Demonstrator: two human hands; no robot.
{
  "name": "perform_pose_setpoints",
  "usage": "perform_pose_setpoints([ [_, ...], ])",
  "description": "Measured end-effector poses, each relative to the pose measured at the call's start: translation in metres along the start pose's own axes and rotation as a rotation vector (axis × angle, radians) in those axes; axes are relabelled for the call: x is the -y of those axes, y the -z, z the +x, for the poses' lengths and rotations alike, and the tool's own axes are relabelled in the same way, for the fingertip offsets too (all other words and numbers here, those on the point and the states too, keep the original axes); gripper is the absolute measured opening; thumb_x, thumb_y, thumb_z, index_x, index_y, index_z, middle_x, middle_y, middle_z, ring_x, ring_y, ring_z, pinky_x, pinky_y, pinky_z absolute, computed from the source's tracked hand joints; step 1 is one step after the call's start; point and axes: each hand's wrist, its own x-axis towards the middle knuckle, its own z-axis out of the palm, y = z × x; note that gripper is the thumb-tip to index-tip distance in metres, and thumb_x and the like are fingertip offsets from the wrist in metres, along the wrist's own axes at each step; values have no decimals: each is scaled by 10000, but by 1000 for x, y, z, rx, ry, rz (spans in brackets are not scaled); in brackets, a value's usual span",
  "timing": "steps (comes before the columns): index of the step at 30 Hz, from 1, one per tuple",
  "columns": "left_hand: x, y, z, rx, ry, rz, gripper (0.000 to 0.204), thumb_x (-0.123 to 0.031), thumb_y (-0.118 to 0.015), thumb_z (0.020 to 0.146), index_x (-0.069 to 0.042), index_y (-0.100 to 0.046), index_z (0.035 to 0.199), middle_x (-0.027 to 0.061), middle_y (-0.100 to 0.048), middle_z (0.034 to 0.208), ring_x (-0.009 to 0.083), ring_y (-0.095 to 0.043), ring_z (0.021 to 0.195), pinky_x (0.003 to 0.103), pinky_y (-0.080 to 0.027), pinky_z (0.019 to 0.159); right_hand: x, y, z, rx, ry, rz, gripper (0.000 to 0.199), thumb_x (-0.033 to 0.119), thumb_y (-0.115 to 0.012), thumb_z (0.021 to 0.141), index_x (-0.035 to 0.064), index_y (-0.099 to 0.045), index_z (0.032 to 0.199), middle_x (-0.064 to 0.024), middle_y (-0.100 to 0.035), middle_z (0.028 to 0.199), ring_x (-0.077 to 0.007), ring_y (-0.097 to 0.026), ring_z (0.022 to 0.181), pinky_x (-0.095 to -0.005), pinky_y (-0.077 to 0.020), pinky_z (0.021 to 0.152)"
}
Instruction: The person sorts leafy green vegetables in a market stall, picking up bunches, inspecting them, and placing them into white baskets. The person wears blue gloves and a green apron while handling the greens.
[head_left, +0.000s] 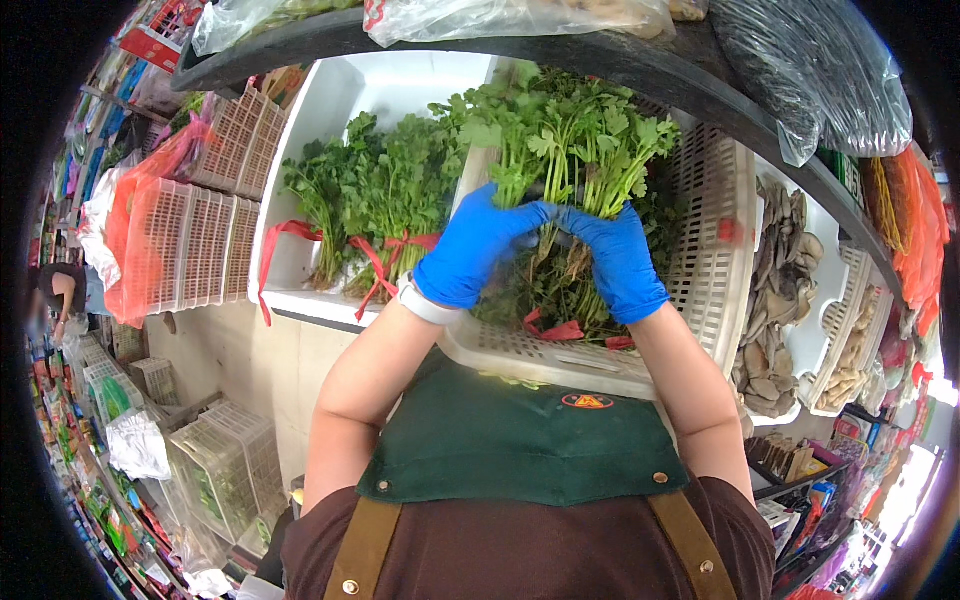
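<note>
Blue gloves cover both my hands, which meet over a white plastic basket [712, 255]. Leafy celery [575, 130] with green stalks stands up between them, its pale roots hanging below the fingers. My left hand [470, 245] is closed round stalks on the left side of it, thumb toward the right hand. Stalks on the right side are wrapped by my right hand [618, 262]. More greens and a red ribbon [553, 328] lie underneath in the basket. My palms and some fingertips are hidden by the gloves' backs and the stalks.
To the left, a white foam box [345, 85] holds celery bunches [400, 180] tied with red ribbon. Grey oyster mushrooms [775, 300] fill a tray at right. A dark shelf edge [560, 40] arches across the far side. Stacked crates [200, 245] stand further left, with a person [65, 290] beyond.
</note>
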Motion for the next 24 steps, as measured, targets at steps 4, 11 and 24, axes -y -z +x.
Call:
perform_pose_setpoints([
  [4,1,1,2,-20,-29,-25,261,-210,-635,774,-48,-564,966,9,-561,698,67,-478,536,186,-348,461,-4,0,-2,-68,59,34,287,17,-623,772,12,-531,1043,-80,-624,901,-158,-609,789,-269,-506,691],
  [11,2,10,7,-64,29,-123,216,-234,-623,788,-59,-605,913,-12,-522,632,68,-445,533,205,-326,462,2,11,0,-39,-56,142,266,43,-602,793,18,-526,1047,-101,-625,908,-196,-621,801,-295,-524,703],
  [24,4,6,11,66,-70,-44,311,-119,-592,795,-57,-513,1089,2,-580,848,58,-486,642,194,-379,527,-9,3,2,-64,56,-13,323,28,-640,759,-3,-531,1061,-91,-625,917,-161,-610,821,-265,-492,711],
])
